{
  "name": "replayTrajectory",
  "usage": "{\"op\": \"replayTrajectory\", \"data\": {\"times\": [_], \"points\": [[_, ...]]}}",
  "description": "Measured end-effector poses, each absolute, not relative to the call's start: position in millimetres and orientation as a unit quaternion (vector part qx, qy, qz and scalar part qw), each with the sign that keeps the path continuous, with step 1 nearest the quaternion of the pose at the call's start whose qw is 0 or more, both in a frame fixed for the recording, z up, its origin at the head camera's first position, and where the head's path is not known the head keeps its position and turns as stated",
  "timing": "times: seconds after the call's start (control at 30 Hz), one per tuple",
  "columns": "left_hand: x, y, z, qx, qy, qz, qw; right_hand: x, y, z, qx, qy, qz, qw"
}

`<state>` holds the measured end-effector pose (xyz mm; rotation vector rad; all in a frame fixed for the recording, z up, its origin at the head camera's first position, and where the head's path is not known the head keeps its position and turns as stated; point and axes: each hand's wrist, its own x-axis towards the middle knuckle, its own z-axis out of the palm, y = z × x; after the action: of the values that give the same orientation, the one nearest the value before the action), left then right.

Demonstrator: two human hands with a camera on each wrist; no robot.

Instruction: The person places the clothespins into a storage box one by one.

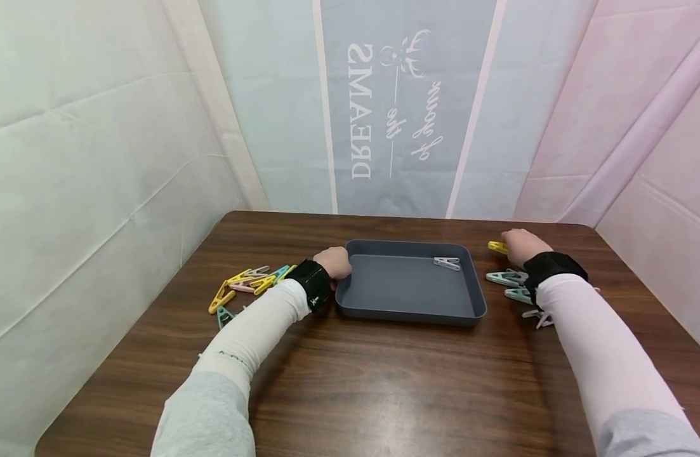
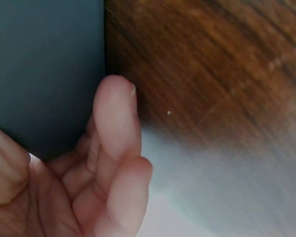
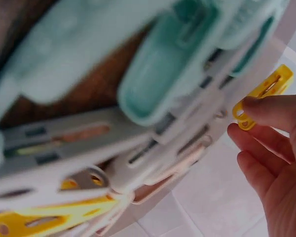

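Observation:
A dark grey tray [image 1: 407, 285] lies on the table with one whitish clothespin [image 1: 447, 263] inside it, near its far right corner. My left hand [image 1: 334, 262] grips the tray's left wall; the left wrist view shows the thumb on one side of the tray wall [image 2: 44, 64] and curled fingers [image 2: 116, 118] on the other. Beyond the tray's right side, my right hand [image 1: 527, 246] pinches a yellow clothespin [image 3: 266, 94] between thumb and fingers. Teal clothespins [image 1: 506, 278] and pale ones lie just nearer than that hand, partly hidden by the wrist.
To the left of the tray, a loose group of yellow, pink, grey and blue clothespins [image 1: 261, 282] lies on the brown wooden table [image 1: 395, 387]. A teal clothespin [image 1: 224, 316] is partly covered by my left sleeve. Hanging cloth [image 1: 407, 114] encloses the table's back and sides.

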<state>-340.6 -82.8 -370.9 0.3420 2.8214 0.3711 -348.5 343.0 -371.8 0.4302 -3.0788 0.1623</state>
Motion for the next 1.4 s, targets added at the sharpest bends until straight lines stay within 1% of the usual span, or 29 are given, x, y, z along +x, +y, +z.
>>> {"op": "replayTrajectory", "data": {"times": [0.17, 0.4, 0.63, 0.77, 0.97, 1.4], "points": [[-345, -84, -372, 0.116, 0.975, 0.131, 0.139, -349, 328, -352, 0.154, -0.984, 0.080, 0.038], [-350, -86, -375, 0.116, 0.974, 0.137, 0.139, -348, 293, -324, 0.187, -0.970, 0.149, 0.054], [-354, -85, -375, 0.113, 0.973, 0.141, 0.143, -339, 258, -310, 0.250, -0.956, 0.134, 0.073], [-354, -83, -375, 0.112, 0.972, 0.144, 0.146, -330, 243, -312, 0.281, -0.952, 0.094, 0.076], [-353, -83, -377, 0.113, 0.972, 0.138, 0.151, -320, 228, -321, 0.300, -0.951, 0.012, 0.072], [-348, -82, -377, 0.111, 0.975, 0.131, 0.142, -309, 222, -345, 0.301, -0.952, -0.043, 0.020]]}}
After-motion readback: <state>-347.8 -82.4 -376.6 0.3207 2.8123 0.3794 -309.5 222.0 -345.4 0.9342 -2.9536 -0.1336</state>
